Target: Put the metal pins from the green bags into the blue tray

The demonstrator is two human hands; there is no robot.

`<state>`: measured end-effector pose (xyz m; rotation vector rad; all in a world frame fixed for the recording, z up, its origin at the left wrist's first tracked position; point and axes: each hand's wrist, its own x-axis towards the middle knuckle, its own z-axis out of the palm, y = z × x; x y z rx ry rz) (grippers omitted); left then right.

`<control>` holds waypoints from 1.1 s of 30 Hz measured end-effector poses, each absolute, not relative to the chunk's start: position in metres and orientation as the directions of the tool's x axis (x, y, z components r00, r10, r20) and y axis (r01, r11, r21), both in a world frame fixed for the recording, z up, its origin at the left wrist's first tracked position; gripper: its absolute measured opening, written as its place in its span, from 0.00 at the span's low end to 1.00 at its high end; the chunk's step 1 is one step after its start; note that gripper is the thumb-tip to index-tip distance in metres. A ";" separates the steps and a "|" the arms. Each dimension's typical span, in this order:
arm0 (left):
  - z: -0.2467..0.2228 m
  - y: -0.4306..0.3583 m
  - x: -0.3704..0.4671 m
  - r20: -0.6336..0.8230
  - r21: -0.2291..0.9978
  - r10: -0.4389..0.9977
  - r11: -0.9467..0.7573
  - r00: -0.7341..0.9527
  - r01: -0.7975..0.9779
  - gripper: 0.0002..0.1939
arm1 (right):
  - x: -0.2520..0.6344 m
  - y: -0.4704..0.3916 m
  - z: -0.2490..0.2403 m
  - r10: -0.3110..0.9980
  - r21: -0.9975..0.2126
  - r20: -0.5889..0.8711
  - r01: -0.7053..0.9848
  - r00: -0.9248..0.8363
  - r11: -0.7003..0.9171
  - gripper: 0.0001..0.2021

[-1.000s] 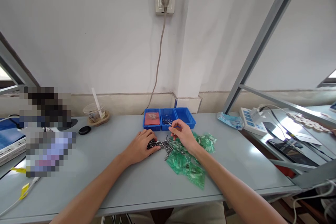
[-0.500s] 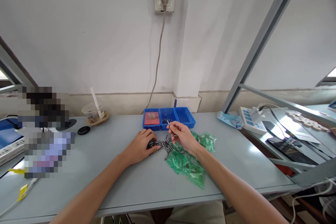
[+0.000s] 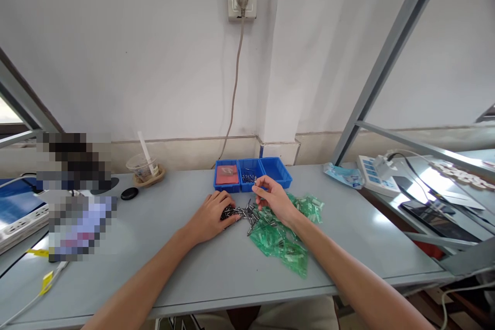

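Observation:
My left hand [image 3: 215, 215] rests palm down on the desk, curved over the left edge of a heap of small dark metal pins [image 3: 244, 211]. Its thumb lies apart from the fingers, along the near side of the heap. Above the heap, my right hand [image 3: 274, 198] pinches a small metal pin [image 3: 255, 181] between thumb and fingertips, close to the front of the blue compartment tray [image 3: 286, 182]. More pins [image 3: 247, 177] lie in the tray's middle compartment. Under my right wrist spreads a green plastic bag [image 3: 278, 247] with metal pieces showing through.
The tray's left compartment holds a red flat piece [image 3: 227, 175]. To the left are a plastic cup [image 3: 143, 166] on a coaster, a round black object [image 3: 129, 194] and a blurred area. On the right lie a light blue packet [image 3: 343, 175] and a power strip [image 3: 374, 175].
The whole view has shifted slightly, so the scene sits a little farther right. My right hand still pinches the pin near the tray, and my left hand stays on the heap.

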<state>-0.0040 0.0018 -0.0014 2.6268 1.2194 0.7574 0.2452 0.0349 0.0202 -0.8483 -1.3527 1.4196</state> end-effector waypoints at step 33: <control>0.001 0.001 -0.004 0.386 0.335 0.744 -0.664 0.545 0.668 0.14 | 0.246 0.039 0.020 0.957 -0.985 0.170 -0.082 -0.234 0.154 0.17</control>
